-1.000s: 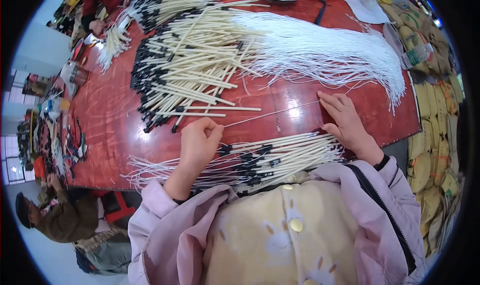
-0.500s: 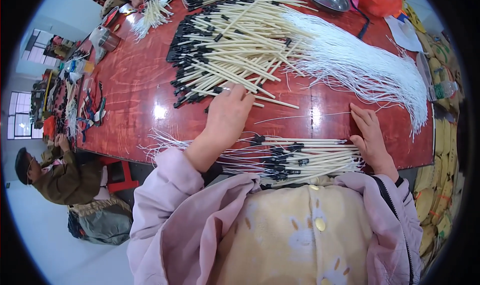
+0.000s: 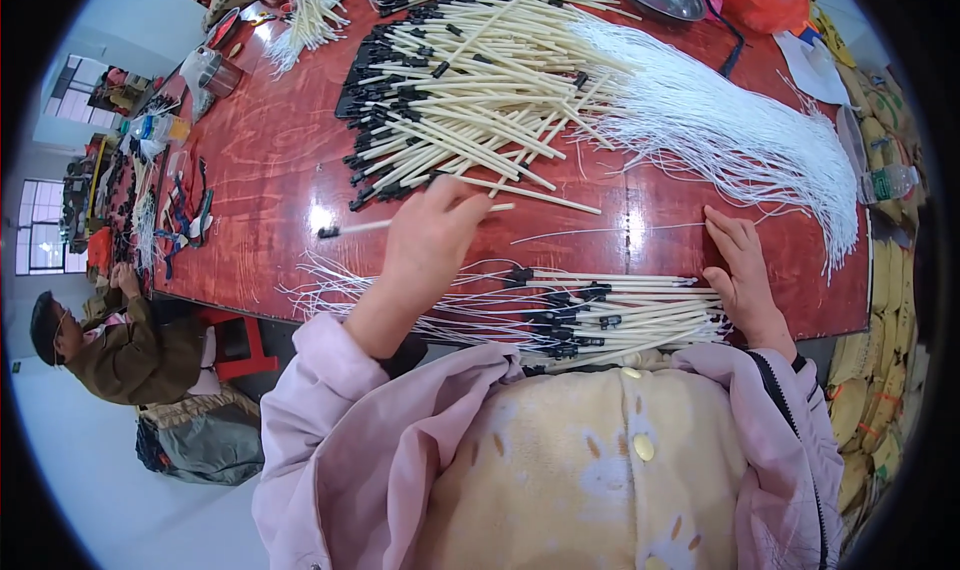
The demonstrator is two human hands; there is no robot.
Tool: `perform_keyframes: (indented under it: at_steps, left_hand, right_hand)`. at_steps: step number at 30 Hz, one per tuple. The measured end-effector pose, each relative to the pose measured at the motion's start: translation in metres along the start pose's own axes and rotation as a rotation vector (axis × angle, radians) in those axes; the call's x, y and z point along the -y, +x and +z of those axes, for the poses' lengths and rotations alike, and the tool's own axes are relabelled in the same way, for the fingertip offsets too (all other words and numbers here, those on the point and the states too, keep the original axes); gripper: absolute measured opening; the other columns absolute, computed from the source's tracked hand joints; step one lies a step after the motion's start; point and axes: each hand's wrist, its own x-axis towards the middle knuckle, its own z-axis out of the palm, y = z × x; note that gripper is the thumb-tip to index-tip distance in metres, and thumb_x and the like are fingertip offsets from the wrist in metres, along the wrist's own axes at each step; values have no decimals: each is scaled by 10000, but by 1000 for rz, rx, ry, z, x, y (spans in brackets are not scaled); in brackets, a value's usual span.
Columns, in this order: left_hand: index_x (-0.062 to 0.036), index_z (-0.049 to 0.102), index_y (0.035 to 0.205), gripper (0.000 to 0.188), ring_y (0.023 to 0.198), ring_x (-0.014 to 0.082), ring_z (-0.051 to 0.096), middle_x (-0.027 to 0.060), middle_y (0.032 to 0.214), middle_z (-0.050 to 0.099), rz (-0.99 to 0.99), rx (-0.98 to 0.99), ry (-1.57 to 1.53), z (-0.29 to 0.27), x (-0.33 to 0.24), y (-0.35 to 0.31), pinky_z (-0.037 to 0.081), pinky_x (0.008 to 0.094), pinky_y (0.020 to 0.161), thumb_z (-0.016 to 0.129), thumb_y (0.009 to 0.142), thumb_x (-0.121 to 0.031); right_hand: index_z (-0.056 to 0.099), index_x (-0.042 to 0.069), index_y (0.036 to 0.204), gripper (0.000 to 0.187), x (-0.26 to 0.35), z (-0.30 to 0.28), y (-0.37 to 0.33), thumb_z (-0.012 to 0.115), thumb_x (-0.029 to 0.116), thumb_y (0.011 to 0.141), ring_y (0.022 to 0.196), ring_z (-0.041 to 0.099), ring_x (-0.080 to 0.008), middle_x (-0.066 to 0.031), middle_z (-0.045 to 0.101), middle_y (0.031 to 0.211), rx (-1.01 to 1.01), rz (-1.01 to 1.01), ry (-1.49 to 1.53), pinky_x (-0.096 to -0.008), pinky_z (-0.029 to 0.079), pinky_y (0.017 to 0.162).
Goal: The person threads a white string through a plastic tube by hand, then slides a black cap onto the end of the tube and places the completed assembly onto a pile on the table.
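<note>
One black-ended pale stick [image 3: 362,228] sat gripped in the curled left hand [image 3: 428,232]; the half-open right hand [image 3: 740,270], thumb apart, touched a white string [image 3: 590,232] lying between them.

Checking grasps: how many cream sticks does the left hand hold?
1 visible: a cream stick in the left hand, its black end to the left, bare tip to the right; the hand may hide more.
</note>
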Motion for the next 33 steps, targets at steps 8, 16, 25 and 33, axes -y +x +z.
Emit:
perform_keyframes:
  at_steps: [8, 16, 25, 33]
  left_hand:
    - [-15, 765, 1020, 153, 768, 300, 672, 121, 913, 661, -251, -16, -213, 1, -1, -44, 529, 388, 669, 721, 874, 1]
    - [-12, 761, 1016, 163, 783, 308, 678, 126, 892, 663, -205, -2, -203, 13, -6, -39, 537, 397, 680, 710, 861, -3]
    - [-13, 761, 1012, 165, 784, 319, 680, 130, 897, 664, -236, 30, -238, 18, -9, -36, 541, 407, 683, 716, 854, -15]
    - [-26, 763, 1005, 157, 788, 322, 684, 116, 899, 667, -223, 22, -210, 21, -11, -32, 543, 407, 682, 715, 856, -22]
  right_hand:
    - [543, -57, 1391, 636, -4, -1, 0, 586, 430, 984, 1272, 495, -373, -176, 508, 1518, 5, -28, -22, -447, 368, 1123]
    - [569, -56, 1360, 620, 1, 2, 1, 678, 342, 898, 1271, 498, -358, -158, 537, 1479, -37, -11, -10, -441, 377, 1122]
    - [572, -59, 1350, 610, 3, 1, 2, 701, 325, 893, 1277, 498, -359, -158, 538, 1476, -31, 6, -11, -440, 388, 1114]
    - [576, -62, 1341, 605, 1, 0, 3, 706, 322, 891, 1272, 505, -359, -161, 539, 1476, -26, -6, -9, -439, 397, 1104]
